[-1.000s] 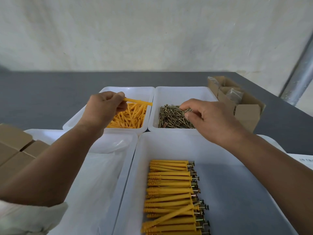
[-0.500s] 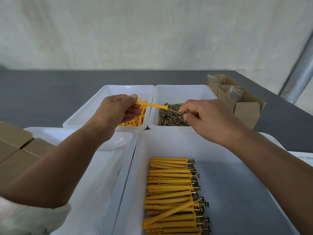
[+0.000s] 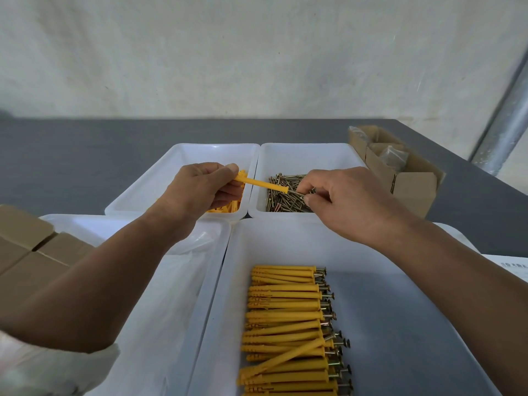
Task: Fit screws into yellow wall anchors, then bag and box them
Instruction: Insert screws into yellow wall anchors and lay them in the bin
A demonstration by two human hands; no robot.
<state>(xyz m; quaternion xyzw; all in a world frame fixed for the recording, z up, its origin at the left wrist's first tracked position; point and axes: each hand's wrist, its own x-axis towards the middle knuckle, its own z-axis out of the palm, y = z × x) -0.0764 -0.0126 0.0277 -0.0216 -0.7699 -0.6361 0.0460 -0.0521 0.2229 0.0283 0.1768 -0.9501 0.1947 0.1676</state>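
Yellow anchors (image 3: 285,321) fill a white tray (image 3: 400,324); beyond it, brassy-dark screws (image 3: 285,192); grey worktop (image 3: 85,155); brown cardboard box (image 3: 411,184) beside the tray.

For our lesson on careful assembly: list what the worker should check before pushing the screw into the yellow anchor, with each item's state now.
1. Anchor gripped in left hand: ok.
2. Screw pinched in right hand: ok.
3. Screw tip at anchor's open end: ok, they meet.
4. Screw in line with anchor: cannot tell.
5. Room in near tray beside finished anchors: ok.
6. Spare screws in far tray: ok.
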